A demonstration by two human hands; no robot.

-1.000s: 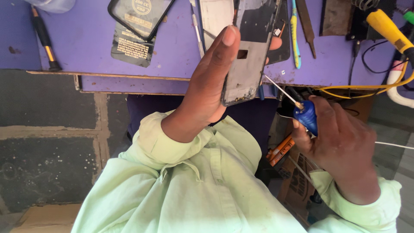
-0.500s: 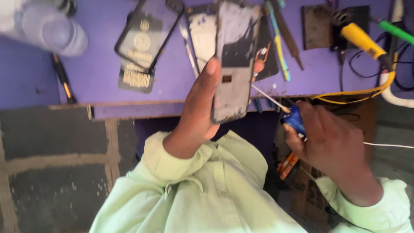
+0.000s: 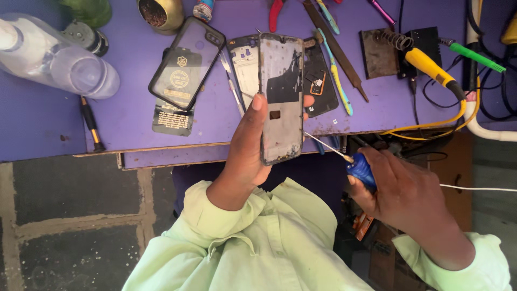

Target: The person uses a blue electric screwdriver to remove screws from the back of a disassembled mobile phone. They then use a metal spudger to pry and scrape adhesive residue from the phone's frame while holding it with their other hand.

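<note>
One grey rectangular phone frame (image 3: 281, 99) is being gripped upright by the left hand (image 3: 245, 156). One blue-handled metal screwdriver (image 3: 353, 164) is being clasped by the right hand (image 3: 406, 194), its tip nearing the frame's edge.

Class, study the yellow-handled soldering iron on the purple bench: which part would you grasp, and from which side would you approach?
Grip the soldering iron on its yellow handle, probably coming from the right, cable end. Its tip points up-left into the coiled stand, so that end is best avoided, and the handle lies clear above the bench.

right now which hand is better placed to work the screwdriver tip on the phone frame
Right. The right hand grips the blue screwdriver, its tip by the phone frame; the left hand is busy holding that frame.
</note>
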